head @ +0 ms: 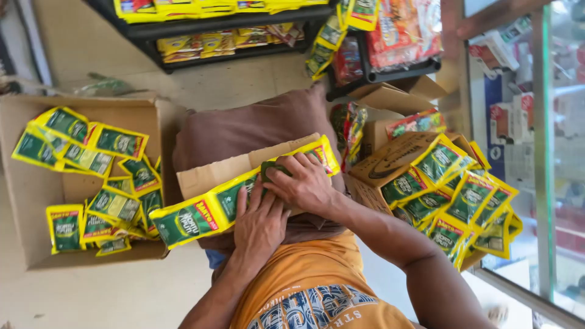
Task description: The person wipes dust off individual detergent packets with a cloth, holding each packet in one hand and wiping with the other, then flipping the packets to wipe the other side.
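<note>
A strip of joined yellow-and-green sachets (189,222) lies across a cardboard flap (207,176) on my lap, which is covered in brown cloth. My left hand (259,228) rests flat on the middle of the strip, fingers stretched out and pressing it down. My right hand (304,183) is just beyond it, fingers curled over a sachet near the strip's far end (320,152). The two hands touch each other.
An open cardboard box (30,189) on the floor at left holds several loose sachets (116,204). A second box (390,158) at right overflows with the same sachets (469,201). Black shelves (231,24) with yellow packets stand ahead, beside red packets (402,30). A glass counter (560,152) runs along the right.
</note>
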